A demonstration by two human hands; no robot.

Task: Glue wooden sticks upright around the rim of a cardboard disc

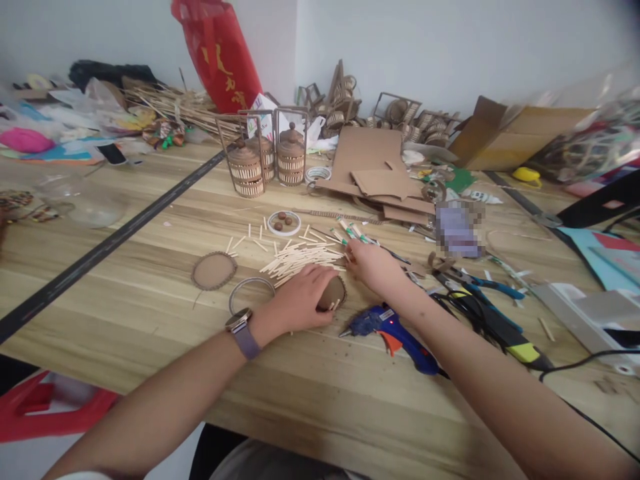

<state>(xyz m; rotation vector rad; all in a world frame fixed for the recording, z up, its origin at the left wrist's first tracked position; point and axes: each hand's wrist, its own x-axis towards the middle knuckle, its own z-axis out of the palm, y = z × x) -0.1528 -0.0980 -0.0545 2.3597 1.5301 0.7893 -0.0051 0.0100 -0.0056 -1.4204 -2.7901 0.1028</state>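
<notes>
My left hand (306, 298) is curled around a round brown cardboard piece (333, 293) with a few short pale sticks at its near edge. Just right of the stick pile, my right hand (369, 265) has its fingers pinched together at the tabletop; what they grip is too small to make out. A heap of pale wooden sticks (295, 261) lies behind my left hand. Left of that hand are a grey ring (250, 281) and an oval cardboard disc (214, 271) with a braided edge. A blue glue gun (395, 333) rests below my right forearm.
Small woven lanterns (246, 170) stand at the back, near a white ring (284, 223) around brown beads. Cardboard sheets (370, 157) lie behind my hands. Pliers (475, 281), a black-and-yellow tool (525, 351) and cables are at the right.
</notes>
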